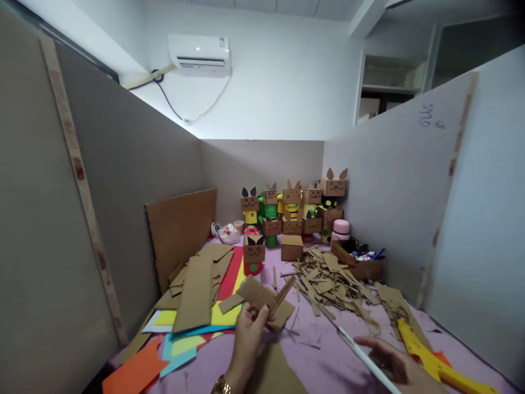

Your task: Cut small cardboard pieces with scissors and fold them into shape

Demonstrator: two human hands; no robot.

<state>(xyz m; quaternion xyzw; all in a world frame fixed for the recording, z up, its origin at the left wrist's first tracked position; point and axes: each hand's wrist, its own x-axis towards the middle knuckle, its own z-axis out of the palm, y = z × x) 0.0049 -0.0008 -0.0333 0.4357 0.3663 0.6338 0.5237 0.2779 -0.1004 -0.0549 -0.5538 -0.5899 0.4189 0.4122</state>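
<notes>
My left hand [252,334], a gold watch at its wrist, pinches flat pieces of brown cardboard [256,293], with a narrow folded strip [283,293] standing up from them. In my right hand [389,364], at lower right, is a slim white-handled craft knife [361,350], its thin tip pointing up and left toward the scraps. The fingers are curled beside the handle and partly hidden. A yellow glue gun [430,355] lies right of this hand. Under my left wrist rests another cardboard sheet [273,372].
Cardboard strips [332,282] are heaped at centre right, before a box of pens [367,265]. Cardboard-headed animal figures [291,208] stand at the back beside a pink jar [340,230]. Cardboard sheets [194,290] and coloured paper [135,369] lie left. Partition walls [135,180] enclose the table.
</notes>
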